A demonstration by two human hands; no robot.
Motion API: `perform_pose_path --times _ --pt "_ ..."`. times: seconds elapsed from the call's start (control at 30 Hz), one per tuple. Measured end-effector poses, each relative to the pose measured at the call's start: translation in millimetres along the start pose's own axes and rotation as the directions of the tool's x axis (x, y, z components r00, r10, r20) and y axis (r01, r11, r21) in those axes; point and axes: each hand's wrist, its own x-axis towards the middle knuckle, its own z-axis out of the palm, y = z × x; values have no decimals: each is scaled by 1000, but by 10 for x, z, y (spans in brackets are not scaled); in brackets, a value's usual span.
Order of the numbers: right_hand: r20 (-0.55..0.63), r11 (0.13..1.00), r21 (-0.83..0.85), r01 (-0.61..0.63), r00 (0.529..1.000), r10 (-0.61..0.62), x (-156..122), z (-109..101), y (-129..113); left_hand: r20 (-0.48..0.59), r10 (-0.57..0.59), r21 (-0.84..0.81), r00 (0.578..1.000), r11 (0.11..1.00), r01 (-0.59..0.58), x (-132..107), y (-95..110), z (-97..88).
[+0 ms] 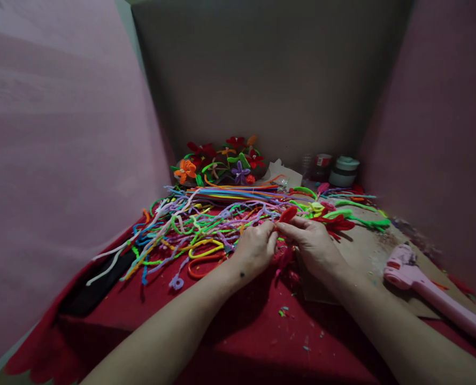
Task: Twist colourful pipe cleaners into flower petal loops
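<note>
My left hand (256, 248) and my right hand (312, 243) meet at the middle of a red cloth (238, 331), fingers pinched together on a red pipe cleaner piece (288, 214) bent into a loop. More red fuzzy bits (284, 259) hang below my fingers. A tangle of coloured pipe cleaners (198, 224) spreads just beyond and left of my hands. A red pipe cleaner flower with a green stem (338, 222) lies right of my right hand.
Finished pipe cleaner flowers (222, 160) are heaped at the back by the wall. A pink glue gun (426, 291) rests on cardboard (366, 251) at the right. Small jars (342, 170) stand at the back right. Pink walls close in both sides.
</note>
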Motion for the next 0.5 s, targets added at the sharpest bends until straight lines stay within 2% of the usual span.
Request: perform_pose_path --times 0.07,0.13,0.2,0.23,0.3,0.37,0.4,0.5 --pt "21 1000 1 18 1000 -18 7 1 14 42 -30 -149 999 988 36 18 -9 -9" --pt "21 999 -9 52 998 -51 18 -5 20 194 -82 -280 978 950 135 32 -29 -25" --pt "16 998 -30 51 999 -51 24 -13 6 341 -111 -341 934 911 232 52 -61 -62" --pt "14 999 -38 38 999 -38 21 -14 -9 349 -118 -345 930 906 244 66 -79 -87" --pt "24 999 -49 2 1000 -1 3 -5 -49 163 -138 -346 977 919 187 99 -106 -141" --pt "67 996 -82 -47 996 52 -27 15 -84 -3 -139 -412 990 903 125 125 -111 -187" --pt "97 991 -112 -67 992 78 -43 26 -95 -3 -135 -477 991 871 117 133 -104 -205" --pt "170 973 -211 -92 977 129 -83 49 -97 146 -104 -661 984 730 175 132 -63 -249"
